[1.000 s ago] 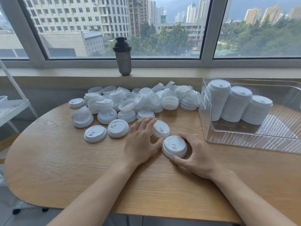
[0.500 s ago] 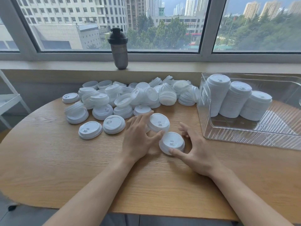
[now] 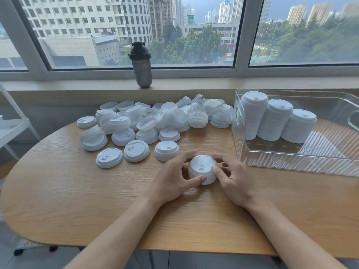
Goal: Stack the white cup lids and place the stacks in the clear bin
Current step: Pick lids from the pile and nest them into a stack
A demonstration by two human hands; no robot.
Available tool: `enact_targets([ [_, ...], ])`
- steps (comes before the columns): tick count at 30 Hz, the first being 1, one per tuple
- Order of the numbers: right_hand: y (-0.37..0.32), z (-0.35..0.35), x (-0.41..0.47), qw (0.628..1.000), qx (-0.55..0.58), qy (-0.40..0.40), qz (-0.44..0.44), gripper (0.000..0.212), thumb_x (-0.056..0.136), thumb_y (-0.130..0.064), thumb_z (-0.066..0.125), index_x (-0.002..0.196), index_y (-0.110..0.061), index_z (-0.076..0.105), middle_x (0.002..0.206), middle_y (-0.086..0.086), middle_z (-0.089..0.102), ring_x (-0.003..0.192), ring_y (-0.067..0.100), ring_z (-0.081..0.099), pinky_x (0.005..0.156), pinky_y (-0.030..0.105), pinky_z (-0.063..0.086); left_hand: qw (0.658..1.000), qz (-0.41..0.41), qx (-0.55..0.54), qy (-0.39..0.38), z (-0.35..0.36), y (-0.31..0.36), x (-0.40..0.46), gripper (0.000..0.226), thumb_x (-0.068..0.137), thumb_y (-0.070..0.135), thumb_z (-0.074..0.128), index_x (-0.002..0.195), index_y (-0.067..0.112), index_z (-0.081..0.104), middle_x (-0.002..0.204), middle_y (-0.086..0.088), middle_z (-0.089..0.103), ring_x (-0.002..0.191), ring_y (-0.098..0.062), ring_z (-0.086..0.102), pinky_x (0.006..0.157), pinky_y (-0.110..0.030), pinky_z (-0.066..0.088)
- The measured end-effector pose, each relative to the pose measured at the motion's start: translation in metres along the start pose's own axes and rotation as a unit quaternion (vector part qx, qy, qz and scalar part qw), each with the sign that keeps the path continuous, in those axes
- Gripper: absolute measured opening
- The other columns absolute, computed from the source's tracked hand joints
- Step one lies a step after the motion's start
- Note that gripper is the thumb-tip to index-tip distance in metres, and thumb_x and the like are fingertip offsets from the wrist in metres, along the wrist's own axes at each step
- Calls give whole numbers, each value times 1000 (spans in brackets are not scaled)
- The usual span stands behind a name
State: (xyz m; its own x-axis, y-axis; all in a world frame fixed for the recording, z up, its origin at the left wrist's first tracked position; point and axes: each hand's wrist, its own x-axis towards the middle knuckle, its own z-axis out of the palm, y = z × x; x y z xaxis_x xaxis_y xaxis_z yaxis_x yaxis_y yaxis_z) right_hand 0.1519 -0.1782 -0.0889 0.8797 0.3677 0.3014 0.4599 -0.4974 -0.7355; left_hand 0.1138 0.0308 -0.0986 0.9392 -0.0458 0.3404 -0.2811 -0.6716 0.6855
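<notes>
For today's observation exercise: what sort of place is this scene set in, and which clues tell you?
Probably an upper-floor office or workroom: a wooden table under a wide window overlooking city towers, with heaps of white cup lids being sorted into a clear bin.

No text, label, brand or number can be read anywhere in the view. The white cup lids (image 3: 202, 167) are seen to carry only moulded tabs. Red signage on the distant buildings is too blurred to be read.

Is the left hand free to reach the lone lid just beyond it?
Probably not yet: the left hand and right hand both grip the small stack. The lone lid sits unobstructed just beyond the left fingers; letting go first should clear it.
</notes>
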Motion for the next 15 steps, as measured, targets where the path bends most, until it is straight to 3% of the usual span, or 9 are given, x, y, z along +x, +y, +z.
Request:
enact_targets([
  [4, 0, 1, 0, 999, -36, 10, 4, 26, 93, -21, 68, 119, -24, 71, 105, -24, 60, 101, 2, 60, 92, 21, 48, 1000, -6, 11, -20, 1, -2, 1, 79, 78, 48, 86, 145, 28, 51, 136, 18, 61, 124, 8, 55, 105, -15, 43],
  [9, -1, 2, 1, 998, -59, 18, 13, 24, 91, -22, 70, 115, -22, 74, 101, -18, 65, 98, 7, 58, 92, 26, 46, 999, -14, 41, -20, 3, -3, 3, 74, 75, 52, 85, 139, 32, 55, 129, 16, 64, 118, 2, 58, 104, -27, 47],
  [12, -2, 1, 0, 998, -67, 11, 14, 25, 91, -26, 69, 116, -25, 72, 99, -23, 60, 98, 7, 57, 92, 29, 47, 998, -14, 51, -22, 2, -2, 2, 76, 76, 56, 82, 142, 33, 52, 132, 16, 63, 120, 2, 57, 104, -27, 46],
  [15, -3, 1, -2, 997, -73, -9, 8, 36, 91, -42, 65, 124, -29, 64, 102, -32, 52, 104, 6, 55, 96, 31, 46, 999, -13, 36, 21, 2, 0, 0, 67, 81, 58, 73, 140, 30, 56, 127, 18, 65, 119, 5, 57, 102, -30, 49],
])
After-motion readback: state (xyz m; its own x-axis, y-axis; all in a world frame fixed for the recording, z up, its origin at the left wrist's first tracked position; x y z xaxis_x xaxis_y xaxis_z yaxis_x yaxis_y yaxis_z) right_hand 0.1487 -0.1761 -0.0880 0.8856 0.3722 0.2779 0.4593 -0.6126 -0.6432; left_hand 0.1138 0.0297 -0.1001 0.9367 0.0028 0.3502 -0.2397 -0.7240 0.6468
